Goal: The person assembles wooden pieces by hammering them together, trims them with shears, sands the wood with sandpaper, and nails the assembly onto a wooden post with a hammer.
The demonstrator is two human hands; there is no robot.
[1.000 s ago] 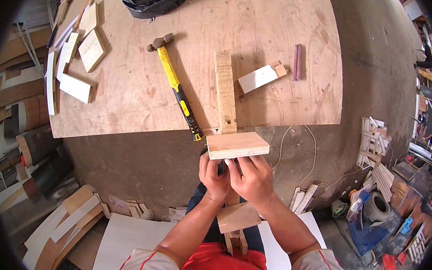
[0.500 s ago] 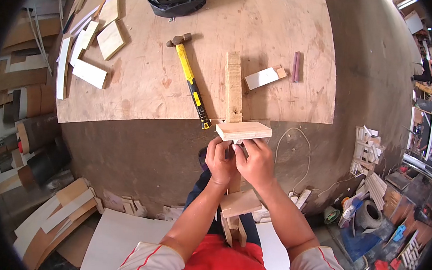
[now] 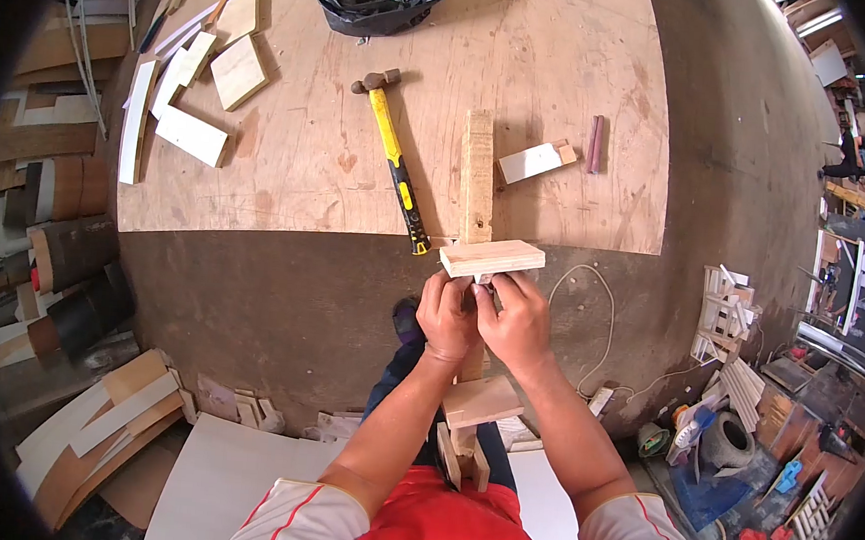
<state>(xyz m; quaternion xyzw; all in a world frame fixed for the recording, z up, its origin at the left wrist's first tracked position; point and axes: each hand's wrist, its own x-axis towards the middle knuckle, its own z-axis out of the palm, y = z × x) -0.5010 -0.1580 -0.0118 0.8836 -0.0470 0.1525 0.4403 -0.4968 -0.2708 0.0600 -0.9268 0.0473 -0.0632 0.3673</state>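
In front of me a short, flat wooden block [image 3: 493,258] lies crosswise at the near end of a long wooden bar [image 3: 477,173]. Just under the block's near edge, my left hand [image 3: 447,313] and my right hand [image 3: 516,316] meet with fingers pinched. A small whitish piece [image 3: 482,280] shows between their fingertips; its kind is too small to tell. Both hands' fingertips are close against the block's underside. Below my wrists is another wooden board [image 3: 483,402] on an upright wooden support [image 3: 463,443] between my legs, partly hidden by my forearms.
On the plywood table [image 3: 310,161] lie a yellow-black hammer [image 3: 395,162], a white-faced wood block [image 3: 536,162], two reddish-brown sticks [image 3: 595,144] and several wood offcuts [image 3: 191,136]. A black plastic bag [image 3: 381,1] stands at the back. Another person [image 3: 852,154] is far right.
The view has shifted slightly, so the table things appear a little further right. Both hands remain pinched beneath the block, with hardly any movement.
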